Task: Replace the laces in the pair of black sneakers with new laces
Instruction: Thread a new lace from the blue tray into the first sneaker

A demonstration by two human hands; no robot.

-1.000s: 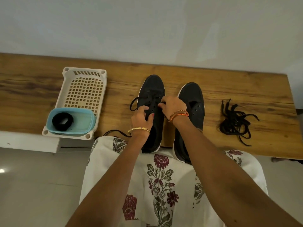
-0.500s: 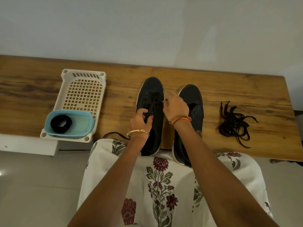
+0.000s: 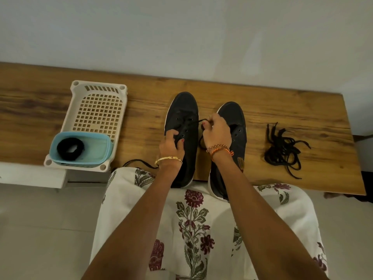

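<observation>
Sneaker (image 3: 182, 126) gripped by left fingers (image 3: 171, 138); right fingers (image 3: 210, 123) pinching lace (image 3: 193, 122); tub (image 3: 105, 152) holds coil (image 3: 70, 148).

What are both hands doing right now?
Left hand: grips the left sneaker, steadying it.
Right hand: pinches the black lace.

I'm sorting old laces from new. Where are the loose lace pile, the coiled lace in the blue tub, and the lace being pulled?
loose lace pile (image 3: 282, 150): head view, middle of the tangle.
coiled lace (image 3: 70, 148): head view, left of the ring.
pulled lace (image 3: 193, 123): head view, taut strand over the left sneaker.
</observation>
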